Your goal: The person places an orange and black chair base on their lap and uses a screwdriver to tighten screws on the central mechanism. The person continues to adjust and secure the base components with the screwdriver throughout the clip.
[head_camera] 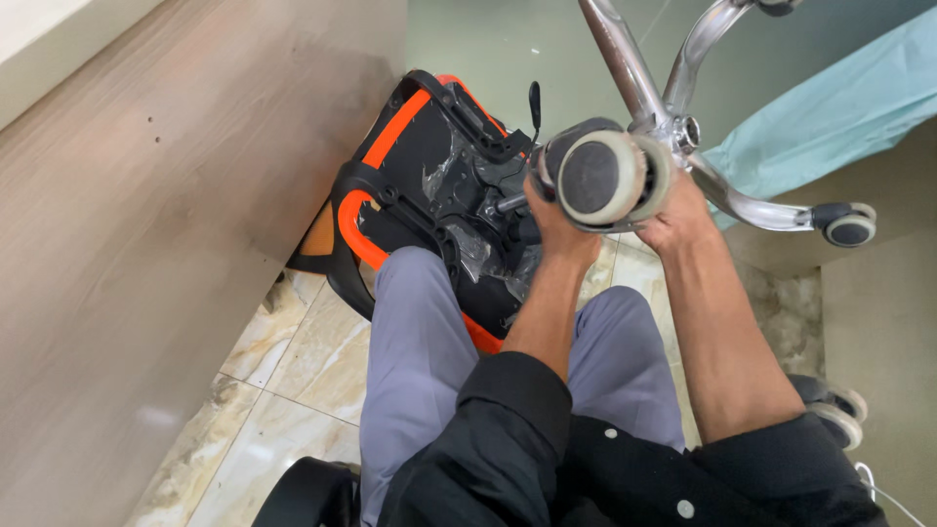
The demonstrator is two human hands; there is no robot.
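**Kid:** Knees first? What was closest to the camera?

**Helper:** Yes, black sleeves and grey trousers were nearest. Both bare arms reached forward from there, over the knees.

**Kid:** What did the hands hold?

**Helper:** The left hand (552,217) was curled around the near leg of the chair base (673,127), right beside the big wheel (603,178). Its fingers were closed on the metal. The right hand (673,210) was on the other side of that same wheel, pressed up under the leg. I could not tell if its fingers were closed, because the wheel hid them.

**Kid:** So the wheel was in the middle?

**Helper:** It sat between the two hands, touching or almost touching both. Its flat face pointed back at the camera. Both hands were about equally near it.

**Kid:** Which way did the base go?

**Helper:** The shiny legs spread up and away from the hands. One leg ran right to a small wheel (847,226).

**Kid:** And behind that?

**Helper:** The seat (429,185) lay tipped over on the tile floor (293,361), black with orange edges, its underside facing up. It was past the left hand. A wood panel (166,224) stood on the left, and a green cloth (830,98) lay far right.
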